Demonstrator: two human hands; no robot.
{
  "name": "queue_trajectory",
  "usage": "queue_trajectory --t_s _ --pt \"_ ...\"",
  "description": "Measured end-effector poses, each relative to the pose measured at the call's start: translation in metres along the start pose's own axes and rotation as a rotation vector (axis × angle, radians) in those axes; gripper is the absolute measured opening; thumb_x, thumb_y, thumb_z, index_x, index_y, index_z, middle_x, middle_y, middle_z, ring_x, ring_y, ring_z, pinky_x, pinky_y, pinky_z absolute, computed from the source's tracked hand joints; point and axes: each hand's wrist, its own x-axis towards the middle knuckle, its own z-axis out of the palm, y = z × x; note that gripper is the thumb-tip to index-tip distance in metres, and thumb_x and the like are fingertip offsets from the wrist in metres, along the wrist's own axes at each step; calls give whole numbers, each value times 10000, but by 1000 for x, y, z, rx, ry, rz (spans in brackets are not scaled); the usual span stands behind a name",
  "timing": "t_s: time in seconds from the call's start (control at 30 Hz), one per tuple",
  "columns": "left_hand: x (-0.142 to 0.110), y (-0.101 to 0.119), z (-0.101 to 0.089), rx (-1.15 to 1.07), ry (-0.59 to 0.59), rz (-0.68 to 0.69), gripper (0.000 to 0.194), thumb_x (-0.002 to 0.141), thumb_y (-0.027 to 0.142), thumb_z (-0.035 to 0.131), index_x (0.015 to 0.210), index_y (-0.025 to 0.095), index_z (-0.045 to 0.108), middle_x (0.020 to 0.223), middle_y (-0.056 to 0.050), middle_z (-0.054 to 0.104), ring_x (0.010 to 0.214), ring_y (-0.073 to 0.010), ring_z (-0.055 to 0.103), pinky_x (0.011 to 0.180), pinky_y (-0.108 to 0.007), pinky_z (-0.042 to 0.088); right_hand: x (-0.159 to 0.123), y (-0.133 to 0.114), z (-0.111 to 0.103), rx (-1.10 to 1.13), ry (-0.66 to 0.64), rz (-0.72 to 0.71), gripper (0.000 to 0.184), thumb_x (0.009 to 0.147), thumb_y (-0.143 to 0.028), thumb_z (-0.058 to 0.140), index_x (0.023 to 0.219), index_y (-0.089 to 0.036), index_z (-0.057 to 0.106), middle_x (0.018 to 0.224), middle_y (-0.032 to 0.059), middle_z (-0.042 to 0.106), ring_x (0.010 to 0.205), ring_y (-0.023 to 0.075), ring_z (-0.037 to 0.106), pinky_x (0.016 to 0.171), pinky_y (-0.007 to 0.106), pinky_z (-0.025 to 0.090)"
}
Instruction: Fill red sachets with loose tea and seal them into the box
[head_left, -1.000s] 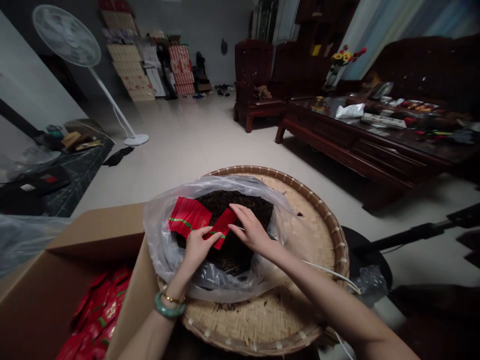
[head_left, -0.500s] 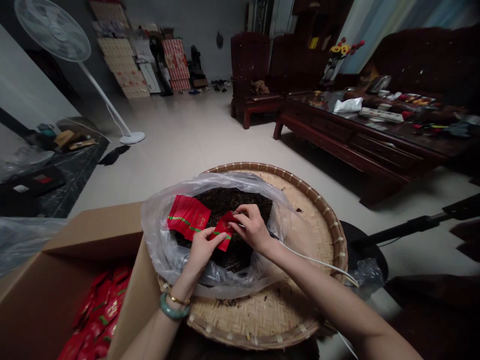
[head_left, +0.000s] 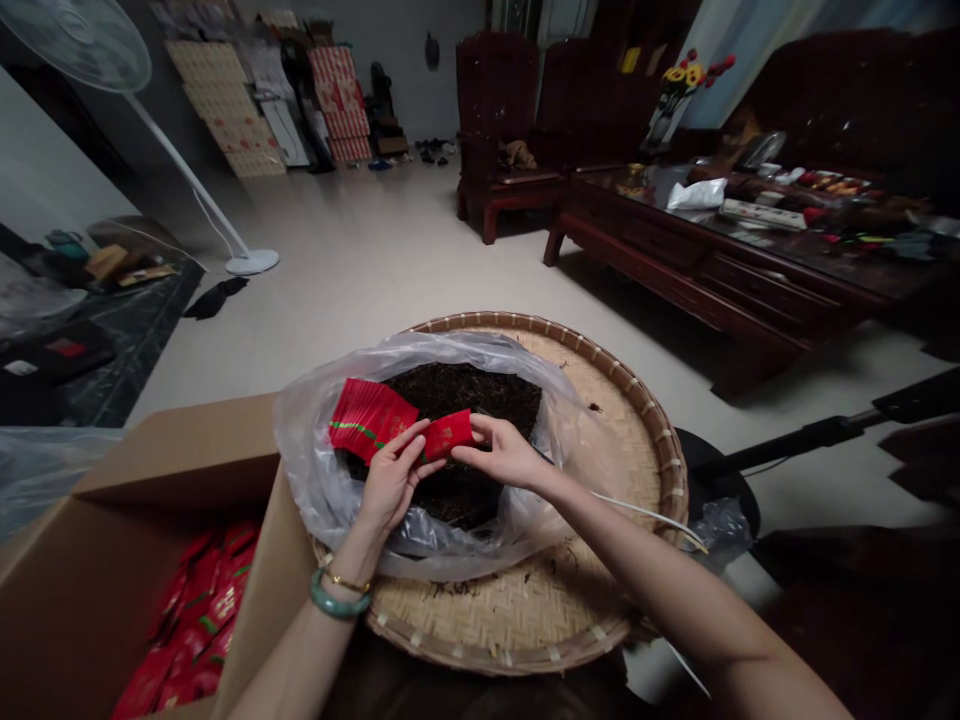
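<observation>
Between my hands, over the dark loose tea leaves (head_left: 461, 382), is a small red packet (head_left: 448, 434). My left hand (head_left: 391, 478) is closed on its left end, with the fingers partly covering it. The fingers of my right hand (head_left: 511, 456) pinch its right end. Beside my left hand, a fanned stack of red packets (head_left: 371, 410) with a green stripe lies on the leaves. The leaves sit in an open clear plastic bag (head_left: 311, 490), its rim rolled outward. Whether the held packet is open at the top cannot be seen.
A round woven bamboo tray (head_left: 634, 420) bears the bag. At left stands an open cardboard box (head_left: 184, 430) with several red packets (head_left: 202, 610) inside. A white cord (head_left: 652, 517) crosses the tray's right side. Beyond are a fan (head_left: 251, 262) and a wooden table (head_left: 637, 235).
The red packet has turned from slanting upright to lying more sideways. My right hand has gone from spread fingers at its top to pinching its right end. The view has tilted down slightly.
</observation>
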Motion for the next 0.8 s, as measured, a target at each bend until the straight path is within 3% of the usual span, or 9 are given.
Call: queue_trajectory --t_s 0.07,0.17,0.3,0.4,0.47,0.57,0.63,0.7,0.8 --pt "-1 0 0 -10 -30 -11 367 638 317 771 966 172 690 1075 -79 685 867 -222 676 737 -387 581 2 2 0 155 -48 126 417 720 -413 673 1028 -133 645 949 57 699 925 202 633 893 367 443" --pt "-1 1 -2 -24 -72 -35 346 694 372 727 958 153 685 1124 -102 665 940 -242 660 781 -400 566 3 7 -2 280 -20 262 440 683 -493 683 915 -119 690 864 62 714 890 205 641 944 396 399" --pt "1 3 -6 -29 -74 -56 354 750 421 666 985 155 665 1074 -109 685 977 -242 647 831 -406 535 0 12 -2 443 -4 293 449 653 -499 712 914 -134 695 899 70 712 887 192 637 966 383 371" --pt "5 3 -11 88 -85 -39 392 784 477 603 997 151 650 1059 -120 685 978 -253 640 860 -447 507 -2 10 -2 466 -34 288 431 659 -479 717 932 -145 692 941 68 705 914 180 621 979 361 353" --pt "5 2 -14 316 -26 105 442 810 503 549 1058 147 629 1066 -130 674 998 -261 623 907 -481 467 -3 9 -2 447 -43 298 438 662 -496 709 931 -151 690 916 57 706 892 176 618 978 363 351" --pt "0 3 -16 871 102 562 513 751 478 633 1158 168 586 1179 -127 613 1112 -280 529 1002 -500 369 -2 10 -1 390 -61 310 475 679 -545 673 947 -153 680 885 41 700 868 171 611 969 368 356" --pt "-6 4 -16 1238 23 802 565 705 408 702 1207 189 559 1240 -116 576 1138 -292 471 1008 -492 351 -1 12 1 346 -81 312 506 702 -573 639 976 -148 667 897 41 689 877 171 600 958 366 363" --pt "-10 4 -16 1480 -113 910 540 734 321 687 1238 197 539 1234 -108 584 1096 -290 462 967 -478 379 -1 14 3 299 -101 311 523 725 -586 609 998 -142 653 923 43 675 893 170 585 945 360 370" --pt "-11 1 -18 1590 -194 924 524 762 240 649 1266 199 513 1186 -108 613 1024 -279 474 902 -455 416 -1 13 3 225 -132 298 510 741 -596 586 962 -140 651 944 38 663 909 165 563 948 351 365"
